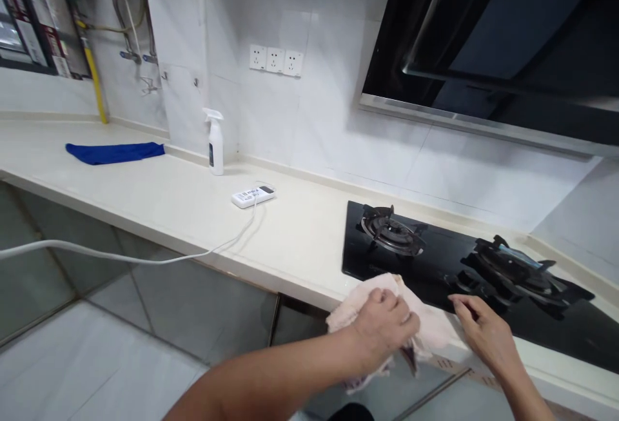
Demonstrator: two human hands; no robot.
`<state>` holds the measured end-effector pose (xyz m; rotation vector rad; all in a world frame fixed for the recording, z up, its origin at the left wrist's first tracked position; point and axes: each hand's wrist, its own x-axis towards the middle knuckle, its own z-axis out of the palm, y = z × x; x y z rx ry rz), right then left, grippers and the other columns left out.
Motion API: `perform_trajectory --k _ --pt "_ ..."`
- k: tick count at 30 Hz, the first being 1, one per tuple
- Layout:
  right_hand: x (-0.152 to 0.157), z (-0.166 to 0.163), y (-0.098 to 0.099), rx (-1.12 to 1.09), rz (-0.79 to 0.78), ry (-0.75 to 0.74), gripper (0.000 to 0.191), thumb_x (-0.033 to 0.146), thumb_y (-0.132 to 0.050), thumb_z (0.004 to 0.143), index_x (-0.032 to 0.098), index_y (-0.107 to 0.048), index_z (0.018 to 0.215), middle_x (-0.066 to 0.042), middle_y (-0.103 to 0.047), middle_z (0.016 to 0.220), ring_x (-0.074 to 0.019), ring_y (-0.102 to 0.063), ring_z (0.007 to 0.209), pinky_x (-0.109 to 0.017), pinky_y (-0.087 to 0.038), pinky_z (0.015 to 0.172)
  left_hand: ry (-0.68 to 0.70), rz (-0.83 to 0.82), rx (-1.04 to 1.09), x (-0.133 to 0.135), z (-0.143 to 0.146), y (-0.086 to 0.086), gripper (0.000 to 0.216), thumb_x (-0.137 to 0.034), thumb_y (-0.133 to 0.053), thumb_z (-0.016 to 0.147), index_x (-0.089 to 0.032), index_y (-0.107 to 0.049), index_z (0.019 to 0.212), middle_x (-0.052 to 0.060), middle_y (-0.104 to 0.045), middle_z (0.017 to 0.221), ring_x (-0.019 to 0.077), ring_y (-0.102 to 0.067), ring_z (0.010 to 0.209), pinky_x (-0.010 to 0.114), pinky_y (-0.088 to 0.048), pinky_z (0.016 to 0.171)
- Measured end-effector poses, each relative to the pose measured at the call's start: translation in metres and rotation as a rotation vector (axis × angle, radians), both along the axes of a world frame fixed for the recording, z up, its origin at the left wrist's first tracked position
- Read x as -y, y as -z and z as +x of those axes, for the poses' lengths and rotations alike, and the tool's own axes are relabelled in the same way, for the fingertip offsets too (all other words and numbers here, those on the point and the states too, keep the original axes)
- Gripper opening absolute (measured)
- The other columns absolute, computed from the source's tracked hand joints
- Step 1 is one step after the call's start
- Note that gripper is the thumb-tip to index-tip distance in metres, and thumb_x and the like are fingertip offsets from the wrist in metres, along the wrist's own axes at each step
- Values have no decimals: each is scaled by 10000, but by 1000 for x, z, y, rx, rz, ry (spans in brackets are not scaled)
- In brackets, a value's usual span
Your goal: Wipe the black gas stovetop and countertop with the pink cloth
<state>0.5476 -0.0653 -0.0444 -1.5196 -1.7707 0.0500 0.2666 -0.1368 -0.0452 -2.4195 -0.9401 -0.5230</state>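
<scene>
My left hand point(384, 331) is closed around a pale pink cloth point(355, 305), bunched at the counter's front edge. The cloth's upper part lies against the front left of the black gas hob point(430, 266), and a dark-patterned part hangs below the edge. My right hand point(488, 337) is just right of the cloth, over the hob's front edge. Its fingers are curled in and close together; what they hold, if anything, is hidden.
On the pale counter point(188, 208) are a white spray bottle point(216, 150), a blue cloth point(116, 153) and a white device point(253, 196) with a cable hanging over the front edge. The dark range hood point(493, 40) juts out above the hob. Two burners point(393, 231) have raised pan supports.
</scene>
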Motion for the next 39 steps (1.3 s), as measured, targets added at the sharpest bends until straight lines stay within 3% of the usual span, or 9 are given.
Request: perform_trajectory --k 6,13,17,20,24,27,30,35,39 --pt "17 2 9 66 -32 41 472 616 -462 850 289 -763 1007 -44 -739 1016 -239 -694 843 -348 -518 680 -113 -98 19 17 -120 -3 526 -393 -661 928 -185 -529 1392 203 -593 1391 366 -535 1252 506 -419 997" --pt "22 -2 8 62 -61 74 489 626 -435 855 294 -751 1024 -32 -734 1025 -237 -690 857 -357 -508 710 -342 -226 -1 33 -261 -22 673 -532 -763 832 -285 -563 1425 149 -596 1470 388 -503 1371 550 -375 1126" --pt "24 -5 8 58 -55 83 474 620 -431 865 302 -748 1015 -31 -734 1042 -237 -688 866 -352 -503 704 -525 -275 45 42 -318 -31 659 -488 -776 816 -343 -583 1430 100 -561 1544 373 -472 1439 543 -331 1194" --pt "26 -11 5 49 -49 95 469 628 -440 868 303 -749 1005 -36 -740 1043 -239 -689 870 -343 -488 685 -628 -299 77 48 -340 -33 587 -342 -706 857 -329 -592 1433 76 -521 1586 341 -442 1477 485 -354 1199" --pt "29 -19 -1 -20 -99 139 472 672 -483 858 306 -759 972 -34 -761 987 -242 -693 845 -332 -473 664 -640 -246 61 50 -344 -28 544 -291 -644 877 -300 -609 1421 83 -523 1582 364 -438 1475 504 -360 1198" --pt "32 -23 -5 -151 -79 112 516 694 -472 882 285 -758 1013 -45 -776 986 -249 -694 861 -334 -492 719 -580 -171 29 48 -329 -21 590 -187 -657 825 -272 -611 1407 103 -559 1543 381 -492 1418 513 -413 1152" --pt "34 -23 -9 -269 -71 80 563 700 -424 917 262 -752 1050 -42 -761 909 -241 -689 851 -321 -497 747 -522 -59 -9 44 -289 -11 618 -134 -690 779 -241 -615 1383 124 -587 1503 391 -538 1348 522 -448 1107" --pt "36 -24 -13 -268 -125 74 580 714 -410 927 264 -760 1029 -18 -699 759 -227 -662 778 -301 -473 702 -463 27 -9 38 -190 1 613 -189 -753 772 -231 -609 1366 117 -617 1460 394 -542 1302 528 -452 1087" --pt "37 -24 -13 -243 -143 70 586 721 -395 930 270 -761 1005 -10 -687 745 -217 -644 743 -299 -462 696 -493 63 91 38 -151 6 619 -89 -684 754 -220 -616 1356 115 -613 1466 387 -515 1329 534 -409 1117"
